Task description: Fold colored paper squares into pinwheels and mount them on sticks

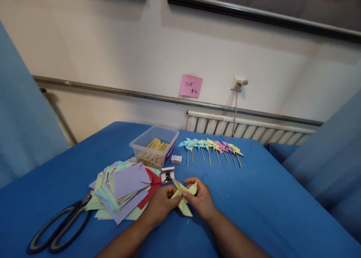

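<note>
Both forearms enter from the bottom edge, angled inward, and meet just right of the lower centre of the frame. Left hand (pixel 160 205) comes up from lower left, back of the hand facing up, fingers curled, thumb and fingers narrowed in a pinch on the left side of a yellow paper pinwheel (pixel 184 208). Right hand (pixel 203 201) comes from lower right, fingers bent behind the right blade, thumb pressed near the pinwheel's middle, so also a narrow hold on the same piece. Wrists fairly straight, hands close together, the pinwheel between them at lower centre, above the blue tablecloth (pixel 267 216). Just beyond the left hand, an open small box (pixel 168 169) with dark metallic bits; a closed small box (pixel 176 160) a bit further up. Clear plastic bin (pixel 170 148) of sticks (pixel 155 148) near frame centre; coloured paper pile (pixel 129 181) left of the left hand, big scissors (pixel 60 229) at lower left, handles toward the bottom edge. Finished pinwheels on sticks (pixel 210 144) lie in a row, right of centre.
</note>
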`<state>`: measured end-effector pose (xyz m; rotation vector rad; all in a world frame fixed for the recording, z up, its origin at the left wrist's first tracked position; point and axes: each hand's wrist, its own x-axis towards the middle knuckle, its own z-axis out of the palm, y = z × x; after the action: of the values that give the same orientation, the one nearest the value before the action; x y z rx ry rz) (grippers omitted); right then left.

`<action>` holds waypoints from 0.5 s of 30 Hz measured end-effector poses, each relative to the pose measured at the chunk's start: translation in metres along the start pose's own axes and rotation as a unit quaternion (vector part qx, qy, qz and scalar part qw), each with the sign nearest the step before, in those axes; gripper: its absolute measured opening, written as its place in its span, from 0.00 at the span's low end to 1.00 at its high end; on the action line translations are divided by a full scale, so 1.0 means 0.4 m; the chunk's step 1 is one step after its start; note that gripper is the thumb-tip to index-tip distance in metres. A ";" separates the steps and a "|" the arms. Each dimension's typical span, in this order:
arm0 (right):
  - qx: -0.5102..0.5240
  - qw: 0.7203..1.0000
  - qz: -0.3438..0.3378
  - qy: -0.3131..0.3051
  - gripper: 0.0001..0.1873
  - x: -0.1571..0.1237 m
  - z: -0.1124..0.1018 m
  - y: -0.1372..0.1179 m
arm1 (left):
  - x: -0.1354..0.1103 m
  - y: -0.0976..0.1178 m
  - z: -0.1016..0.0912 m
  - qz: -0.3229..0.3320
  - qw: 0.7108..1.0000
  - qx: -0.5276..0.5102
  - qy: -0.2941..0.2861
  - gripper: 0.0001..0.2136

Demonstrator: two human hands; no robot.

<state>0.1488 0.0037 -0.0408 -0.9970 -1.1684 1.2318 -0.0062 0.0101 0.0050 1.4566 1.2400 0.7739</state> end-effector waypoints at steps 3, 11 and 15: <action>0.031 1.000 -0.002 0.004 0.19 0.003 -0.006 -0.009 | 0.003 0.007 -0.015 0.001 0.999 -0.030 0.029 0.12; -0.081 0.989 -0.052 0.114 0.14 0.019 0.000 0.009 | 0.015 0.052 -0.101 -0.001 0.949 -0.255 0.186 0.14; -0.232 0.960 -0.146 0.058 0.09 0.029 0.064 -0.009 | 0.019 0.058 -0.117 0.012 0.922 -0.325 0.211 0.15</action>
<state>0.1235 0.0138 -0.0322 -1.1686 -1.4877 0.6658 -0.0406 0.0323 0.0386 0.7779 1.1141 1.4123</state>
